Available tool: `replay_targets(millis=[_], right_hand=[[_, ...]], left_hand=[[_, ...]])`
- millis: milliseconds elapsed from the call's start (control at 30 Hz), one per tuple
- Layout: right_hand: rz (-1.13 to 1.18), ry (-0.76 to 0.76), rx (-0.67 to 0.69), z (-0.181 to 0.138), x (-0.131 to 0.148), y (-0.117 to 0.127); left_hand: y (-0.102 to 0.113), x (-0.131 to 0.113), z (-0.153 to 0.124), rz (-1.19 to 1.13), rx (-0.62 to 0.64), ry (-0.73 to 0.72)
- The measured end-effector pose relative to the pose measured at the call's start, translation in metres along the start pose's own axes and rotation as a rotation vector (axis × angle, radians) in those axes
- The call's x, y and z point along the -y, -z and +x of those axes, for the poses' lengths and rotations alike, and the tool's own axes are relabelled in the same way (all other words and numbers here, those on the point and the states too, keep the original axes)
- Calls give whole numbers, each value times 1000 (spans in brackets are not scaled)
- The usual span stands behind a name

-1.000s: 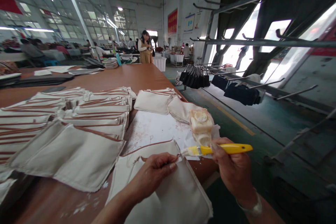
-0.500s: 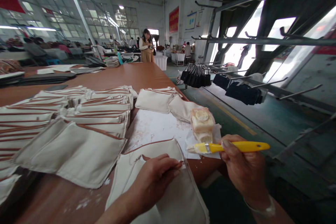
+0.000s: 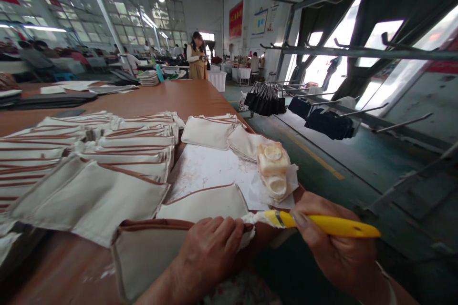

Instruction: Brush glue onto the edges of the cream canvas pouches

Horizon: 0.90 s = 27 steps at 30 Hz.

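At 6 o'clock the left hand (image 3: 211, 252) presses a cream pouch (image 3: 150, 252) with brown piping against the table (image 3: 153, 97) edge, its grip closed on the cloth. At 4 o'clock the right hand (image 3: 336, 252) clasps a yellow-handled brush (image 3: 322, 224), bristles touching the pouch's corner. Just beyond, at 1 o'clock, sits a glue-crusted pot (image 3: 274, 169) on paper (image 3: 211, 171). Stacked pouches (image 3: 107, 152) spread toward 10 o'clock. Far off at 12 hangs a red banner (image 3: 235, 20), its writing unreadable.

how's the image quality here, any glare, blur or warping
Head view: the windows at right are blown out white; straight rack bars and edges bow from wide-angle distortion; the right hand and yellow brush are slightly soft; distant workers are hazy.
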State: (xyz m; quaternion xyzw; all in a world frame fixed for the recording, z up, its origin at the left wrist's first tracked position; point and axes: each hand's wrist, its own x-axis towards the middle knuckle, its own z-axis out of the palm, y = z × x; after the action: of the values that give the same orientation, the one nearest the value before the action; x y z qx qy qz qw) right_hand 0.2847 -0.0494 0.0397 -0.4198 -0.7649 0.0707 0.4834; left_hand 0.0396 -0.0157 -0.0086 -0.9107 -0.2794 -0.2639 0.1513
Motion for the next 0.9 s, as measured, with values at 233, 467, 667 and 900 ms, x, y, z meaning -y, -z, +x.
replay_targets(millis=[233, 467, 667, 900], right_hand=[[-110, 60, 40, -7, 8, -2], [43, 63, 22, 0, 6, -7], [113, -39, 60, 8, 0, -14], [84, -189, 13, -3, -13, -9]], left_hand=[[-7, 0, -4, 11, -19, 14], [-8, -4, -6, -8, -11, 17], [-3, -5, -6, -17, 16, -32], [1, 7, -4, -43, 47, -49]])
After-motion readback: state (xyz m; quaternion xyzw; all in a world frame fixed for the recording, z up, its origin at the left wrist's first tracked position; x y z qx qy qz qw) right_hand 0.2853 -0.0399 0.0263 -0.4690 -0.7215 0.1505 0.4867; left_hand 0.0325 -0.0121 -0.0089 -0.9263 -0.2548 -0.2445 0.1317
